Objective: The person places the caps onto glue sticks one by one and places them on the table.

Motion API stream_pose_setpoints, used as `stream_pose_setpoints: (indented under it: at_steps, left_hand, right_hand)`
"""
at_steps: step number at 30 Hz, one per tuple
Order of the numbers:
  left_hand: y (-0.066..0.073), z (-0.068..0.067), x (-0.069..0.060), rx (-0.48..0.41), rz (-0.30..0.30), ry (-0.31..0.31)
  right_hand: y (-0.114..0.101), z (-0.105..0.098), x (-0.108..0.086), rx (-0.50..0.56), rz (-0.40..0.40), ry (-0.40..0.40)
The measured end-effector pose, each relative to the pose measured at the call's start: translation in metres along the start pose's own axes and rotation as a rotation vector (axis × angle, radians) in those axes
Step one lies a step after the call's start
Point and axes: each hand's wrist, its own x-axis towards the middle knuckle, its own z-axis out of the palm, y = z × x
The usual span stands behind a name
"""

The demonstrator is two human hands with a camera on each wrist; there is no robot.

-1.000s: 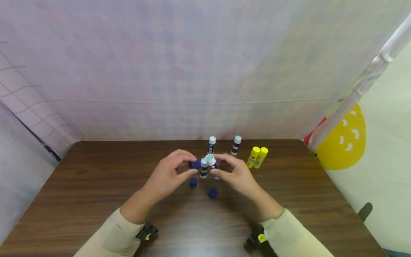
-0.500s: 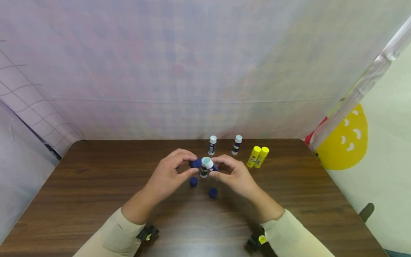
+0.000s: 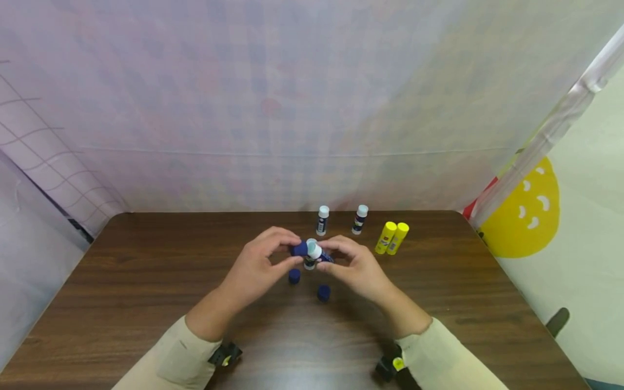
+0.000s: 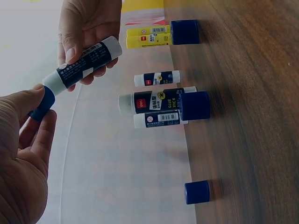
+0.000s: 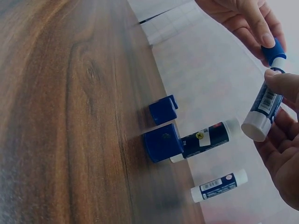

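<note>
Nearest on the brown wood-grain desk (image 3: 302, 346) sits a blue cap (image 3: 324, 293), at 6 o'clock from the raised glue stick (image 4: 92, 60); a second cap (image 3: 294, 276) sits between 7 and 8. The left wrist view shows a third cap (image 4: 196, 192).

On the 9 o'clock side, the left hand's (image 3: 255, 265) grip pinches a held cap (image 3: 299, 249). Between 3 and 4 o'clock, the right hand's (image 3: 358, 265) grip is closed round the raised glue stick's body: navy label with fine white print and a barcode, white at both ends, tilted, its mouth towards 9 o'clock. The held cap is right at that mouth; whether it is seated I cannot tell.

Partly hidden behind stands a larger navy glue stick (image 4: 156, 100). Farther off, two yellow glue sticks (image 3: 391, 239) stand side by side near 3 o'clock, with upright navy glue sticks at 12 (image 3: 322, 222) and 2 (image 3: 359, 220).
</note>
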Motion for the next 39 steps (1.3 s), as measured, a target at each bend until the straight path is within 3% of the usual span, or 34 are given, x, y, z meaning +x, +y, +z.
stream_pose_setpoints:
  at_steps: [13,29,39]
  left_hand:
    - [-0.002,0.002,0.000,-0.008,0.026,-0.014]
    - [-0.004,0.005,-0.002,0.029,0.015,-0.070]
    - [-0.003,0.005,-0.002,0.051,0.017,-0.082]
  right_hand:
    - [-0.001,0.000,-0.001,-0.032,-0.029,-0.030]
    - [-0.002,-0.003,-0.001,-0.246,-0.183,-0.031]
    - [-0.010,-0.006,-0.001,-0.298,-0.165,-0.026]
